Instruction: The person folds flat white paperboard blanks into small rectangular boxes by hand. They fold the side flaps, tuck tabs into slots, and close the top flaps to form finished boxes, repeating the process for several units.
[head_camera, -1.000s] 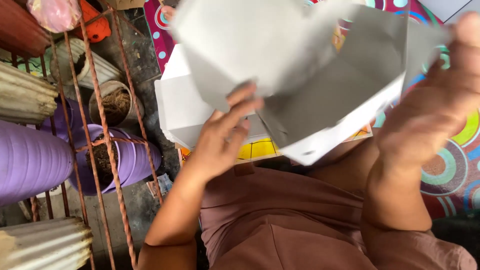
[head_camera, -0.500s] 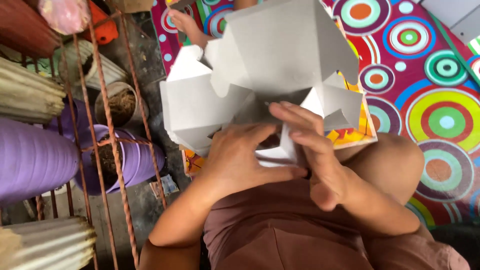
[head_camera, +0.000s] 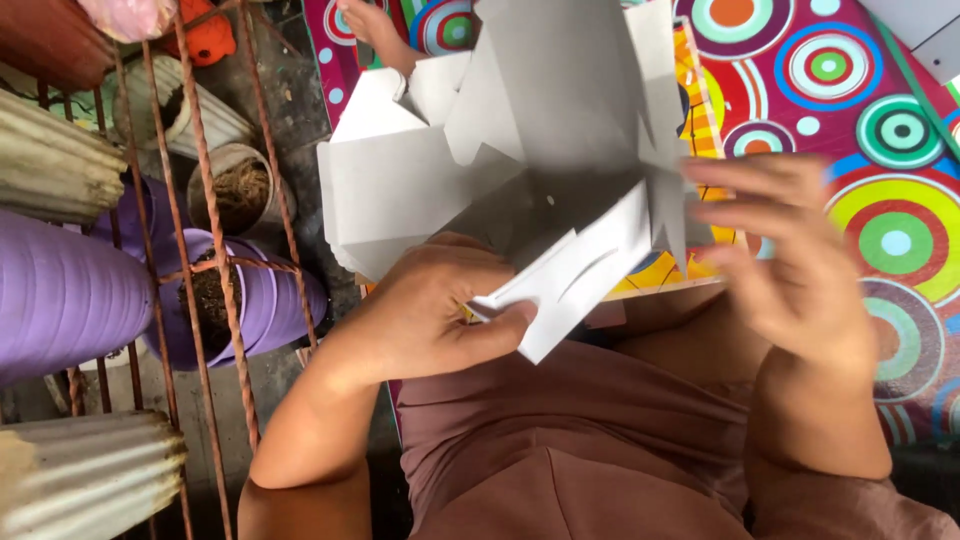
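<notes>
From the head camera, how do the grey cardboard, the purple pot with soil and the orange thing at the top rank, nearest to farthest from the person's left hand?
From the left hand:
1. Grey cardboard: held in it, a flap pinched at its fingertips.
2. Purple pot: just left of the hand, behind the rusty bars.
3. Orange thing: far off at the top left corner.

Rusty rack (head_camera: 215, 250) and purple pots (head_camera: 262, 305) crowd the left; patterned mat (head_camera: 880, 120) lies open rightward.
</notes>
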